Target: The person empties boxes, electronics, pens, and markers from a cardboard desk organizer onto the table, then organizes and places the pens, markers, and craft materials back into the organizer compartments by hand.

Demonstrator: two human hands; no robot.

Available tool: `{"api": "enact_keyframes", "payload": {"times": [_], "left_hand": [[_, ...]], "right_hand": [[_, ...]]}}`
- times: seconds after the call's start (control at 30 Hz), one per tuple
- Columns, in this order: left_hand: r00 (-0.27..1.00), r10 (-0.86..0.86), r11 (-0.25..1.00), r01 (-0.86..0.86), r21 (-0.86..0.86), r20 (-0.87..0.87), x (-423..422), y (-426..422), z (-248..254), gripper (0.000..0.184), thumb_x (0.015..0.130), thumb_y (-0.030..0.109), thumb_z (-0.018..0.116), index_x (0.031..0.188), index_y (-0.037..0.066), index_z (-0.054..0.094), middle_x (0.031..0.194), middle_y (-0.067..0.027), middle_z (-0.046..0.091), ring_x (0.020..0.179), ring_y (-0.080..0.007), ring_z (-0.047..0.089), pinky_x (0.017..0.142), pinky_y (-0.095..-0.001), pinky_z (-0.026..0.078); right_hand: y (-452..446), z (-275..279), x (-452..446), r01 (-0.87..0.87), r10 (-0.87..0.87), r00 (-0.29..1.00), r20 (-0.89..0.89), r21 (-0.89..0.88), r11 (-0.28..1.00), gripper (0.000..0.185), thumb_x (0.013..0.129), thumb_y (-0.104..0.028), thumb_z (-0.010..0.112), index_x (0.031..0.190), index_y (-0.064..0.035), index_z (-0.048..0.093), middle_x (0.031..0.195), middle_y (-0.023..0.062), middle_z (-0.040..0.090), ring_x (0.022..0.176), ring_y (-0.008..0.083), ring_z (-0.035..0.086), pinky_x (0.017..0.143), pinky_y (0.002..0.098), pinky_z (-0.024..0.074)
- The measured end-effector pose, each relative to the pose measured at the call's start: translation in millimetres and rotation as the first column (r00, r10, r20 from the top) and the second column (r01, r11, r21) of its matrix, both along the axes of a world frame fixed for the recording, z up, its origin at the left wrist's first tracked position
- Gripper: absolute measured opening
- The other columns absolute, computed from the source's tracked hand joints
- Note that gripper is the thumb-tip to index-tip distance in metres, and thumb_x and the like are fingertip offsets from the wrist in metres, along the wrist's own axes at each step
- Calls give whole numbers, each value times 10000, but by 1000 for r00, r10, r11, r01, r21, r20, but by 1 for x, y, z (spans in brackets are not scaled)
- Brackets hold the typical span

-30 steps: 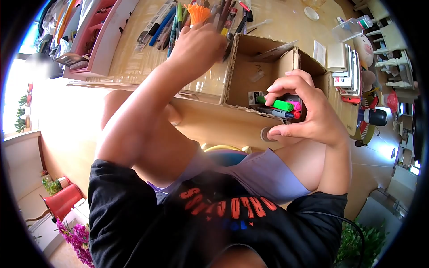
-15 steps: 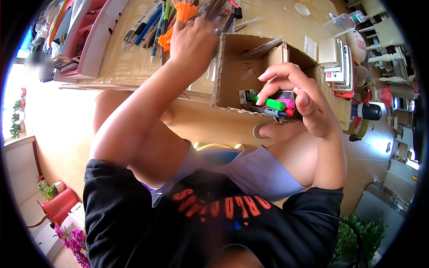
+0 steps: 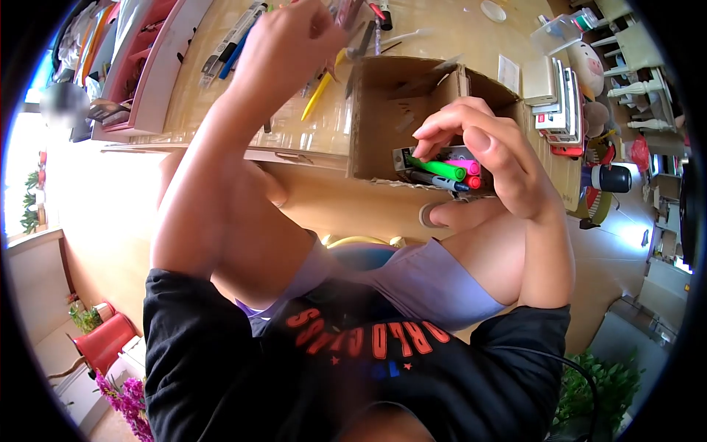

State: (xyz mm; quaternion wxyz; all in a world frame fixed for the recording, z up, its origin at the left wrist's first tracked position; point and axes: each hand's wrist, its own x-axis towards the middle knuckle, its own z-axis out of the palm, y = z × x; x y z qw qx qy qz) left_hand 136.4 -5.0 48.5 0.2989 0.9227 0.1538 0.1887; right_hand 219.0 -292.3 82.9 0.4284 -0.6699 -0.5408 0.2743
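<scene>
My left hand [image 3: 291, 44] is over the table near the top edge of the view, its fingers curled and partly cut off. What it holds, if anything, is hidden; a blurred, clear-looking item [image 3: 346, 12] shows by its fingers. Below and right of that hand lies a yellow pen [image 3: 315, 99]. My right hand [image 3: 497, 151] hovers at the cardboard box [image 3: 375, 110], fingers bent and thumb apart, holding nothing I can see. Under its fingertips, in the box's near corner, lie a green marker [image 3: 442, 169], a pink marker [image 3: 465, 166], a red-ended pen [image 3: 473, 182] and a dark grey pen [image 3: 434, 180].
Left of the pens stands a pink and white drawer unit [image 3: 151, 66]. Grey and blue markers [image 3: 230, 48] lie beside my left forearm. Stacked books and boxes [image 3: 560, 103] stand right of the cardboard box, with a clear container [image 3: 556, 33] behind. A dark-capped bottle [image 3: 610, 178] is at the right.
My left hand has shifted up and left. The orange fringed thing and several pens near it are out of sight, and a yellow pen shows. My right hand has barely moved.
</scene>
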Motion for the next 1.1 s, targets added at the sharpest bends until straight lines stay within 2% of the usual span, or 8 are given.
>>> {"api": "enact_keyframes", "payload": {"times": [0.17,0.27,0.57,0.63,0.67,0.77,0.97,1.1], "left_hand": [[867,-302,634,494,-595,397,-10,-21,3,207,1040,104,593,1185,-42,567,1028,-140,740,847,-179,728,753,-305,589],[849,-380,554,526,-645,366,-18,-34,13,130,1027,105,666,1009,1,590,1089,-131,748,907,-135,697,878,-281,552],[773,-518,325,573,-752,366,-14,-47,15,303,954,29,753,1237,25,645,1126,-41,727,1069,-120,697,970,-284,571],[714,-608,214,568,-794,347,-13,-45,17,262,948,29,760,1194,30,669,1104,-29,726,1057,-110,691,959,-271,559],[679,-651,158,559,-814,340,-12,-44,19,242,945,29,763,1172,32,680,1093,-22,726,1051,-105,688,953,-265,554],[660,-720,253,540,-803,217,-16,-48,30,183,913,-11,776,1077,33,710,1023,9,699,965,-73,646,895,-229,509],[634,-772,515,658,-550,35,-15,-48,21,120,898,-19,783,986,-6,702,982,-21,705,941,-81,646,862,-233,506],[656,-754,541,654,-529,39,-17,-53,16,134,890,-16,770,1013,-5,718,971,-53,719,932,-142,661,845,-298,528]], "right_hand": [[-1,-2,-5,39,-38,993,-114,0,999,488,1099,-381,414,1131,19,692,951,119,729,1009,224,618,968,371,465],[1,-1,-4,28,-28,997,-72,-2,1000,502,1106,-388,412,1120,31,689,957,124,723,988,216,640,947,367,484],[-1,-3,-8,129,-154,899,-409,-88,988,437,1058,-364,549,1207,32,659,1118,127,698,1005,221,692,935,381,547],[-8,-28,2,-35,26,998,50,187,982,408,988,-256,645,1277,28,602,1100,130,688,1001,233,699,929,381,554],[-12,-31,6,-44,43,999,6,152,987,443,928,-222,703,1284,13,584,1125,121,671,1017,225,690,942,372,548],[-2,-10,2,3,-6,972,-236,-17,1000,663,749,-121,878,1306,-34,530,1199,95,618,1064,201,662,983,343,531],[-3,-8,-9,152,-158,974,-161,-49,987,312,999,-231,507,1256,-59,542,1073,72,646,977,168,595,875,321,495],[-6,-26,0,124,-108,975,-193,70,990,388,1065,-331,502,1276,-7,531,1131,111,589,1024,209,566,965,328,456]]}}
